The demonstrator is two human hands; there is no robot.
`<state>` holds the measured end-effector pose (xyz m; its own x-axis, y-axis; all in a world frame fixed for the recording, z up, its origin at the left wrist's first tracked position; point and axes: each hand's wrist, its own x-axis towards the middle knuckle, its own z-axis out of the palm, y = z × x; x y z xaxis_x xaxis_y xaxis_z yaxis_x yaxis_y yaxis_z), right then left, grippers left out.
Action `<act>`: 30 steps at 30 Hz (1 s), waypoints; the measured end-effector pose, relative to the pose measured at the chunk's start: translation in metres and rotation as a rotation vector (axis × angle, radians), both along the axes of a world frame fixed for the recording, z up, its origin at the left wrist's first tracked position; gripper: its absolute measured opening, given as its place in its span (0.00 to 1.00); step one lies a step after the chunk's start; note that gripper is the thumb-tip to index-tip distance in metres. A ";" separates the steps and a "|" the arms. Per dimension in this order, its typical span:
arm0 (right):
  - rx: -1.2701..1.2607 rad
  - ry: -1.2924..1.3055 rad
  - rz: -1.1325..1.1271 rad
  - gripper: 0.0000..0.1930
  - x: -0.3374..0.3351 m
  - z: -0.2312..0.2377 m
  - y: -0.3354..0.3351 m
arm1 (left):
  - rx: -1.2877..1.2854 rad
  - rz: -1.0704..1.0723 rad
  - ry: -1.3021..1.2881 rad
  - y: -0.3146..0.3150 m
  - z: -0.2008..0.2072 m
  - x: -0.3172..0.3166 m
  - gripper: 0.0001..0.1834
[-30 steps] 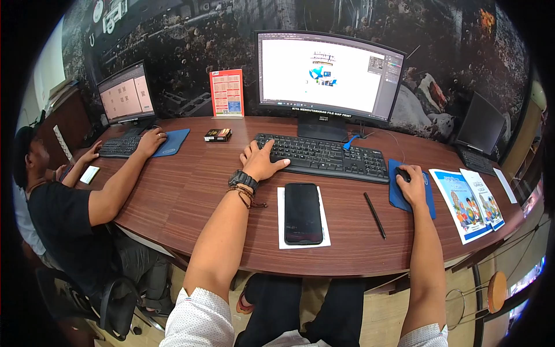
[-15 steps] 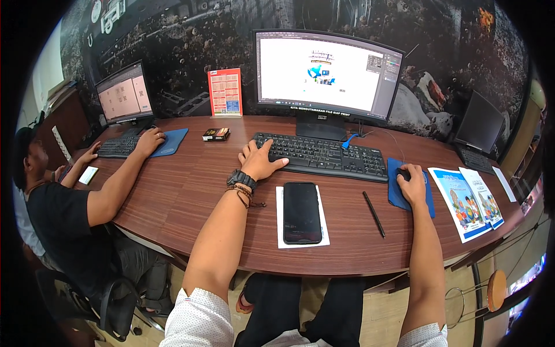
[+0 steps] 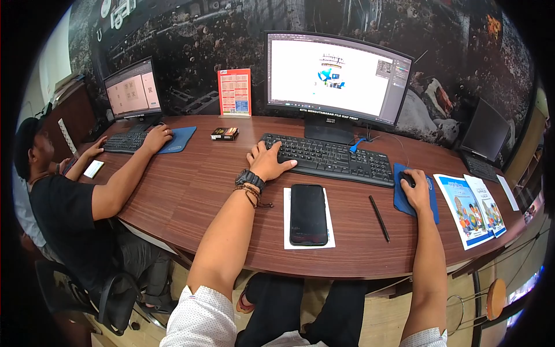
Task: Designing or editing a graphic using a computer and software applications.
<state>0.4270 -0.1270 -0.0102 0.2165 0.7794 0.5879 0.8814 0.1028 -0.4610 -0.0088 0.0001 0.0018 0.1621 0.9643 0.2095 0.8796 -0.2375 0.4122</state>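
My left hand (image 3: 267, 162) rests with fingers spread on the left end of a black keyboard (image 3: 332, 160). A black watch and a beaded bracelet circle that wrist. My right hand (image 3: 417, 194) is curled over a black computer mouse (image 3: 408, 178), which lies on a blue mouse pad (image 3: 403, 202). Behind the keyboard stands a curved monitor (image 3: 364, 81), showing a design program with a small blue graphic on a white page. Between my forearms a black smartphone (image 3: 308, 214) lies on white paper (image 3: 288, 234), with a black stylus-like pen (image 3: 379, 218) to its right.
At the left a co-worker (image 3: 63, 196) sits with both hands at another keyboard (image 3: 125, 142) and mouse pad. A red-and-white standing card (image 3: 235, 92) and a small dark box (image 3: 225, 134) are near the back. Printed booklets (image 3: 462, 214) lie right of my mouse pad.
The whole view has shifted slightly, so the desk things appear a little further right. My hands keep their places on the keyboard and mouse. Small marks beside the on-screen graphic differ.
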 end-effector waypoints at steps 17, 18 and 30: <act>-0.002 -0.005 0.022 0.20 -0.003 0.003 0.000 | 0.022 0.001 0.004 0.004 -0.004 0.000 0.49; -0.005 -0.007 0.019 0.20 -0.003 0.003 -0.001 | 0.012 0.000 0.004 0.003 -0.003 0.001 0.49; -0.018 -0.005 0.025 0.17 0.000 0.000 0.001 | 0.010 0.001 0.000 0.003 -0.004 0.001 0.49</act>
